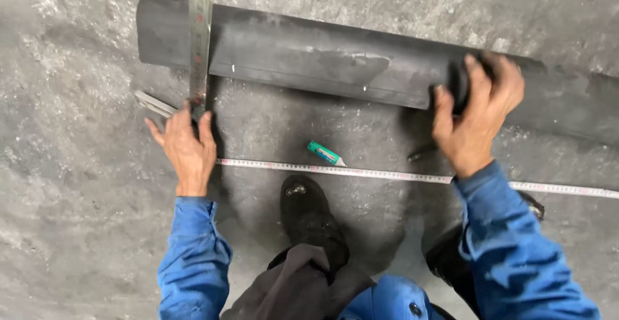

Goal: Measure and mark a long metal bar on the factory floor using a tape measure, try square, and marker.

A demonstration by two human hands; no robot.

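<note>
Long dark steel bar [309,62] lies flat on the concrete floor [77,230], running 10 to 3 o'clock. Right hand [474,117] fingers clenched over its right part. Left hand [187,149] at 9 o'clock, fingers spread flat, pressing the steel square [200,49] that crosses the bar's left end. Tape measure [361,173] stretched below, green-capped marker [324,153] just above it, boot [309,213] at 6. Bar looks heavy, stiff, dusty; best gripped over the top edge.

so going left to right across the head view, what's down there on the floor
left hand → steel square → green marker → right hand, which rests on the dark pipe
</note>
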